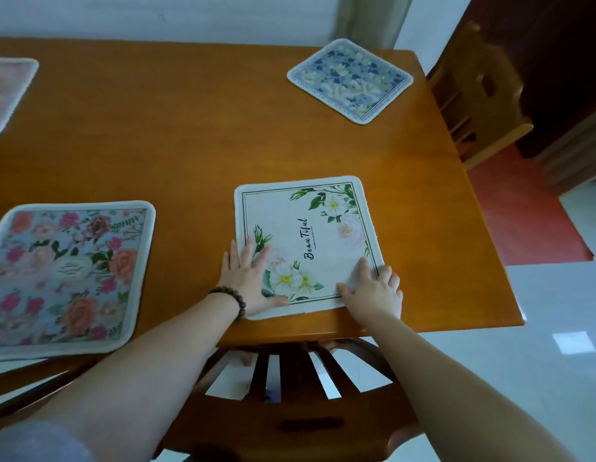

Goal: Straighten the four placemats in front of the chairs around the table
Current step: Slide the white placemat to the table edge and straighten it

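- Head view: left hand (253, 281), fingers spread flat, presses the near-left corner of the white "Beautiful" placemat (306, 241); a beaded bracelet (231, 300) sits on that wrist.
- Right hand (373, 291), also spread and palm-down, rests on the near-right corner of the same placemat, its outer fingers off the cloth and on the wooden table (190, 128).
- That placemat lies close to the table's near edge, just beyond the chair back (290, 378), and looks slightly skewed to the edge. Uneven pressure from the two palms would likely turn it too far rather than square it.
- Pulling it nearer risks its near border overhanging the edge, since little bare wood remains there.
- Flat palms only drag by friction; a slip could wrinkle the cloth instead of shifting it.
- Left of the white placemat, the pink floral placemat (66, 278) appears to hang past the table's near edge; a brush from the left forearm could tip it off.
- Far right of the white placemat, the blue floral placemat (351, 80) sits clearly rotated by the side chair (479, 91), and a pale pink placemat (6, 91) lies at the far left, partly out of frame. Both could be overlooked.
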A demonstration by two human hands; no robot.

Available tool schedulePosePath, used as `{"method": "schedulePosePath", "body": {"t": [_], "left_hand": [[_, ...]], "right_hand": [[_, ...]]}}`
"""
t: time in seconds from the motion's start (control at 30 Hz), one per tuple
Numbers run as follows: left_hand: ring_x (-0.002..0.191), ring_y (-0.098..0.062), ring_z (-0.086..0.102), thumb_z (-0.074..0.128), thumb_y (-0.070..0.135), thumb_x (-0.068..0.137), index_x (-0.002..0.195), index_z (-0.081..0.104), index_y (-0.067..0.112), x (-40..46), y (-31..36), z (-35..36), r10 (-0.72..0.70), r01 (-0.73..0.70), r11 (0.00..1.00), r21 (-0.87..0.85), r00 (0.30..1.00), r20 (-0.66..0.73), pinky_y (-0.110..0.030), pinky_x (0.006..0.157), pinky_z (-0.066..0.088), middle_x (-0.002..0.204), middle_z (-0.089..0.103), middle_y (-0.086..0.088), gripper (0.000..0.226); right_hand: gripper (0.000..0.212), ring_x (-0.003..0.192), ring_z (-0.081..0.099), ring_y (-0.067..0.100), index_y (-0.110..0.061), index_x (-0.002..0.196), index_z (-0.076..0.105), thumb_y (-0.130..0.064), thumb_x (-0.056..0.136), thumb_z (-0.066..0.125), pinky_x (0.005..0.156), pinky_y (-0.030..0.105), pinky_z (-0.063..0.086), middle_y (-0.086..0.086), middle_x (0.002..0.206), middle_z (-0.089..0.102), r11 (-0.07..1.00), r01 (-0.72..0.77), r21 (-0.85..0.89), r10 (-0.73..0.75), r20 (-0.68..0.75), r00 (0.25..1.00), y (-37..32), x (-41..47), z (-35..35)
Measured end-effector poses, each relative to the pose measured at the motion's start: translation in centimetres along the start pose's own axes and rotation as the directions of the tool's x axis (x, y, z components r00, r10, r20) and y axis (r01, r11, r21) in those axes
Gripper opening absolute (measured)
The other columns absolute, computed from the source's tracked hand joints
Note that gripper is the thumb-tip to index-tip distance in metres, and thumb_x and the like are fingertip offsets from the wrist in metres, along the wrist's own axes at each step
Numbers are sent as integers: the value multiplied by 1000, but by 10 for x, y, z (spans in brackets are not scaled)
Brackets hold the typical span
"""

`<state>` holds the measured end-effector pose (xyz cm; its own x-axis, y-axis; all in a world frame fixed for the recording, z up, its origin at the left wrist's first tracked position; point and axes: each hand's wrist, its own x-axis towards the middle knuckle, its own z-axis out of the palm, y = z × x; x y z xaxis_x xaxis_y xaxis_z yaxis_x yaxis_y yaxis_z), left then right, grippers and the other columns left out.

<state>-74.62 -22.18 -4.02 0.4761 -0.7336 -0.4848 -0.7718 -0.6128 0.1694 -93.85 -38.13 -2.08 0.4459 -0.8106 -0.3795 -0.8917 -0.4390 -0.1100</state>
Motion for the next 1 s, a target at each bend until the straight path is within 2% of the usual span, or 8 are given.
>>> {"method": "schedulePosePath", "body": {"t": [0.07,0.17,0.3,0.4,0.47,0.63,0.77,1.0], "left_hand": [[137,-42,-29,37,99,45,145,-21,37,-14,-1,11,28,-28,999,28,1000,12,-51,110,-13,149,-39,-6,131],[137,-43,-28,50,90,54,145,-18,42,-31,-3,20,49,-49,998,34,999,5,-52,112,-9,150,-37,-4,123],[143,-39,-7,57,67,79,149,6,42,-43,-8,16,-11,2,997,-72,994,-113,-49,115,9,159,-10,-8,90],[144,-37,3,51,45,93,150,15,38,-43,-14,8,-95,75,991,-113,979,-179,-49,115,19,159,3,-10,67],[144,-38,7,47,35,96,150,19,32,-41,-18,1,-169,140,980,-142,961,-221,-50,113,24,158,10,-12,61],[143,-41,6,46,45,94,151,13,26,-38,-12,-7,-245,210,965,-158,937,-248,-50,113,22,158,7,-16,69],[142,-44,-2,38,59,90,152,-1,24,-43,12,2,-316,269,944,-192,905,-285,-52,114,14,158,-5,-18,81],[141,-47,-8,32,72,85,148,-19,33,-40,58,25,-386,344,908,-240,908,-160,-54,115,7,155,-23,-17,90]], "right_hand": [[75,135,19,38,-26,144,13,-62,86,43,105,48,27,19,150,17,1000,-17,20,17,4,1000,-5,-5,1],[74,135,20,40,-24,144,16,-61,86,44,106,49,28,22,150,19,999,-27,21,28,-6,1000,-11,-11,1],[69,127,29,38,-23,139,23,-61,86,47,101,46,33,21,141,30,1000,4,13,-4,-23,1000,-16,-21,4],[68,120,34,35,-23,139,25,-60,86,46,95,43,35,17,132,37,998,60,-15,-61,-47,997,-15,-25,6],[69,119,36,34,-24,142,24,-60,87,45,94,42,36,15,129,39,996,85,-22,-86,-59,995,-15,-27,6],[71,126,32,34,-27,144,21,-60,87,46,98,45,34,14,139,34,992,124,-8,-124,-54,991,-10,-18,4],[71,143,9,35,-32,145,15,-61,87,44,111,51,20,14,156,13,984,173,29,-172,-41,984,-8,10,-7],[78,145,-5,30,-33,150,6,-66,87,38,116,49,6,11,160,-1,961,272,-42,-273,-29,962,-14,84,-32]]}}
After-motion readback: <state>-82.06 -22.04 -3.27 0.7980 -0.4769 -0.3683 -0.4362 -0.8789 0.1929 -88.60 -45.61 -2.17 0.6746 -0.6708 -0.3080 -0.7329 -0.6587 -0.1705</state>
